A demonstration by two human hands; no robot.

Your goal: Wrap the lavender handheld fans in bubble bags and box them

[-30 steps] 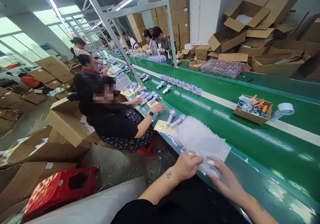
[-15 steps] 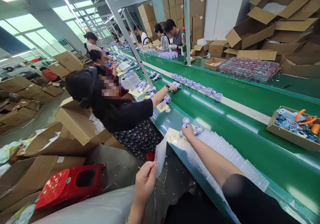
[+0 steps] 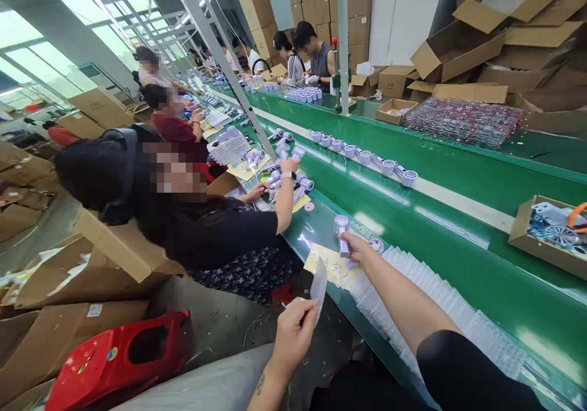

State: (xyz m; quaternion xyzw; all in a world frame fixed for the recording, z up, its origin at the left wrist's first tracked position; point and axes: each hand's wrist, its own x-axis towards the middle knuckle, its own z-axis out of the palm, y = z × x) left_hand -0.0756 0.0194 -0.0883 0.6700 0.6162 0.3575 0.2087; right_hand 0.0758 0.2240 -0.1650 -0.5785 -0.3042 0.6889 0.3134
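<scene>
My left hand (image 3: 296, 331) is closed in a pinch around the lower end of a translucent bubble-wrap pouch (image 3: 320, 285), held up just off the bench edge. My right hand (image 3: 355, 249) grips the handle of a lilac handheld fan (image 3: 342, 226), its round head pointing away from me, over a yellow paper sheet (image 3: 337, 270) with handwriting. Just right of that hand lies a second fan (image 3: 376, 246), partly covered by it. A fanned-out row of bubble-wrap pouches (image 3: 440, 304) stretches along the bench beneath my right forearm.
A green conveyor belt (image 3: 454, 246) runs alongside, carrying a line of lilac fans (image 3: 365, 158). A co-worker (image 3: 215, 227) sits close on the left, handling fans. An open carton (image 3: 550, 230) of parts stands at right. A red stool (image 3: 123, 356) and cardboard boxes (image 3: 110, 240) occupy the floor.
My left hand has brought the pouch rightward, nearer the fan. The fan in my right hand has turned, its handle now more toward me. The co-worker's hand has drawn back from the belt.
</scene>
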